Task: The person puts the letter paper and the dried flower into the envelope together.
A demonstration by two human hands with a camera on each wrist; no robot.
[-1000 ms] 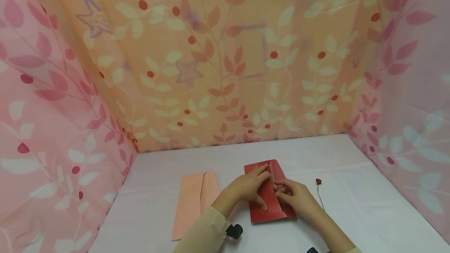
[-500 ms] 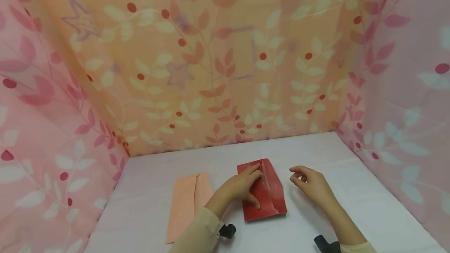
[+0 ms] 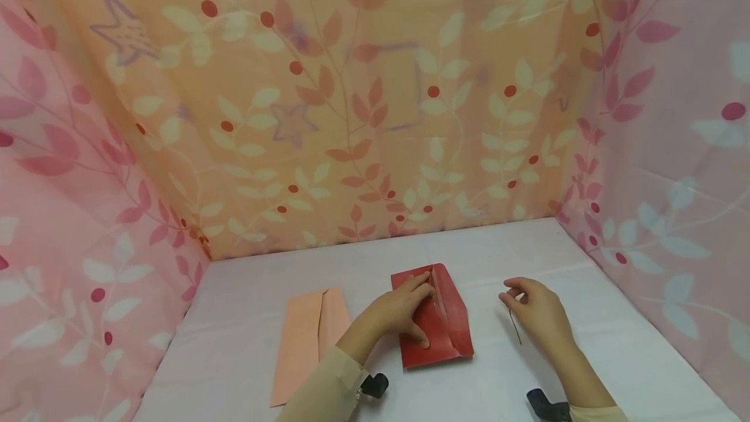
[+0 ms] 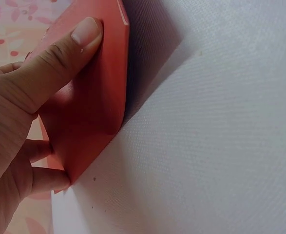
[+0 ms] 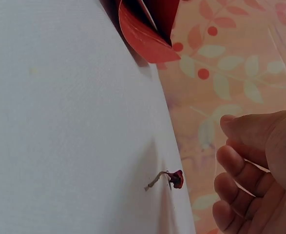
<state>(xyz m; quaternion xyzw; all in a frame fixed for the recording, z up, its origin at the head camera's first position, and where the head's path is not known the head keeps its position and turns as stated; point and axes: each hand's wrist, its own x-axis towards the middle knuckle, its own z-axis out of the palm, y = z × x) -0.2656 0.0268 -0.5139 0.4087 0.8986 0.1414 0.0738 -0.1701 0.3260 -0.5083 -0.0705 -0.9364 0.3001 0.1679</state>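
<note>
Near edge of the bench [image 3: 615, 344]: two sleeves come in, a dark wrist strap on each.

Left hand [image 3: 394, 315] lies flat on the red envelope [image 3: 451, 327], fingers [image 4: 86, 34] straight, thumb pressing the paper down. It pins rather than grips. The envelope sits mid-bench, its flap [image 5: 145, 41] curling up off the surface on the right side.

Right hand [image 3: 539, 314] hovers just right of the envelope, fingers loosely curled over the small dried flower [image 5: 174, 179] with its thin stem. From the wrist view the fingers hold nothing; the flower lies on the cloth just beside them, apart.

Risks, as I judge them: the flower is tiny and light, so a clumsy pinch could crush the head or snap the stem, and a brush of the palm could flick it toward the right edge. If the left hand eases off, the sprung flap could shift the envelope.

Peach envelope [image 3: 307, 340] lies toward the near left corner, well apart from both hands.

Room: open cloth behind the envelopes to the far edge, where the leaf-print curtain [image 3: 375, 116] closes in; curtain also hems the left and right edges.
</note>
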